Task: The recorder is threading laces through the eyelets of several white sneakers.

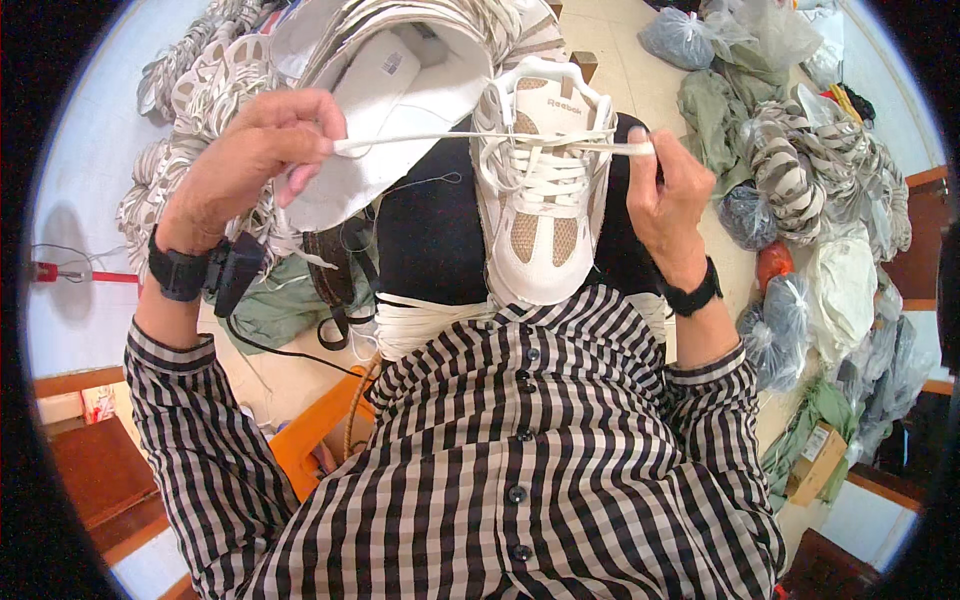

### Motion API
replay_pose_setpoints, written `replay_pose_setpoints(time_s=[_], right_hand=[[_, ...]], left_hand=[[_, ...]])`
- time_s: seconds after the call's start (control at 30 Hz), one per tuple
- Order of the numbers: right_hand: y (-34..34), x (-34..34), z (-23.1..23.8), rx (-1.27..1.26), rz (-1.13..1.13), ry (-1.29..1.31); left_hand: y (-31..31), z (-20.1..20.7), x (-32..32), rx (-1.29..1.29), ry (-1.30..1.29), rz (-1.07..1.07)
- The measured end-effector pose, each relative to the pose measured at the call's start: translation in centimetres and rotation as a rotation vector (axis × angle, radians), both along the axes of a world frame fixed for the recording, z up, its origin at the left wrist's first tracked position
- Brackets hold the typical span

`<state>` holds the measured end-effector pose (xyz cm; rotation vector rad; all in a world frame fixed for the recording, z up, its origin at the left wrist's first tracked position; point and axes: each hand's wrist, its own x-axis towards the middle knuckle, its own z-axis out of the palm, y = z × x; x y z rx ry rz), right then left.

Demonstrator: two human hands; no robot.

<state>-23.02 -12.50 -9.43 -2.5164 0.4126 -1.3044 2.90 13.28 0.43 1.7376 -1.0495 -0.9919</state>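
A: Shoe, where?
B: White-and-tan sneaker [541,262], on the person's lap between the black-clad thighs. Toe toward the checked shirt [440,440], opening away.

A: Left hand [265,145]?
B: Left of the shoe. Thumb and index closed on a white shoelace [430,137], the other fingers loosely curled. Lace runs fairly straight to the tongue.

A: Right hand [672,190]?
B: Just right of the shoe, thumb and index pinched on flat lace coming off the tongue side; remaining fingers folded in.

A: Lacing?
B: Crossed in rows over the tongue below the stretched strands. Can't tell if the top strands are knotted.

A: Near the hands?
B: Large white curved piece [375,110] beside the left hand, pile of shoe uppers [205,95] behind it. White strands [420,318] bundled across the thigh.

A: Right side?
B: More uppers [790,165], clear plastic bags [785,315], green cloth [708,115], small cardboard box [818,462]. Black band on each wrist.
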Motion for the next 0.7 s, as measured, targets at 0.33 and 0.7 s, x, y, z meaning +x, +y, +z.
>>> replay_pose_setpoints(time_s=[0.33, 0.7], right_hand=[[0.6, 0.8, -2.4, 0.029, 0.079, 0.187], [0.0, -0.1, -0.3, 0.241, 0.14, 0.02]], left_hand=[[6.0, 3.4, 5.6, -0.378, 0.139, 0.205], [4.5, 1.6, 6.5, -0.173, -1.25, 0.361]])
